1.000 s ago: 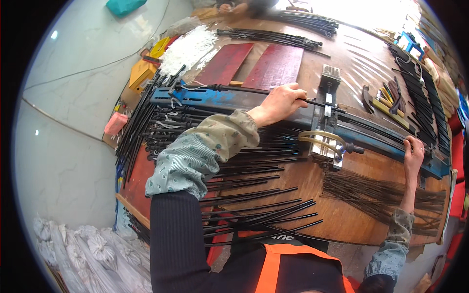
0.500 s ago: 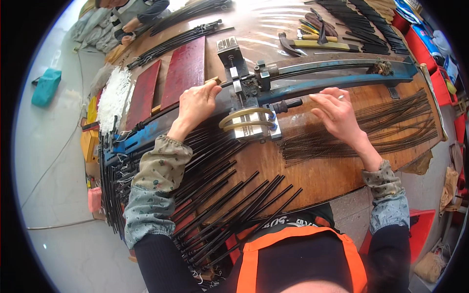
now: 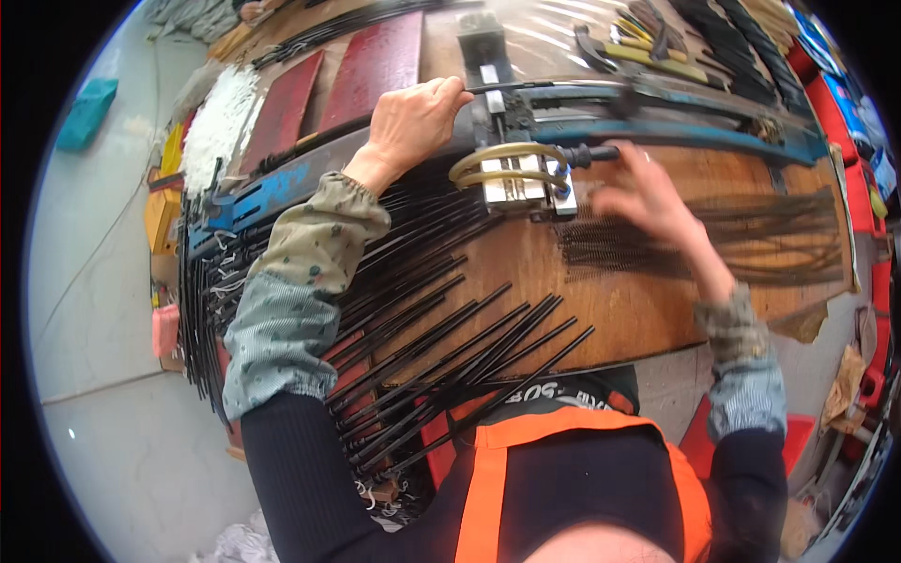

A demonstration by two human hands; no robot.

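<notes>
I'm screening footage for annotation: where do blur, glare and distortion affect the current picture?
Head view: the right hand is motion-blurred, the left hand clearer; bright glare streaks the tabletop's far part; the blue machine rail looks bowed; corners are black.

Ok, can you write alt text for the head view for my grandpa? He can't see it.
A person's left hand grips a thin black rod at a metal device on a wooden table. The blurred right hand, fingers apart, is near the device's black handle. Many black rods and thin dark strands lie nearby.
</notes>
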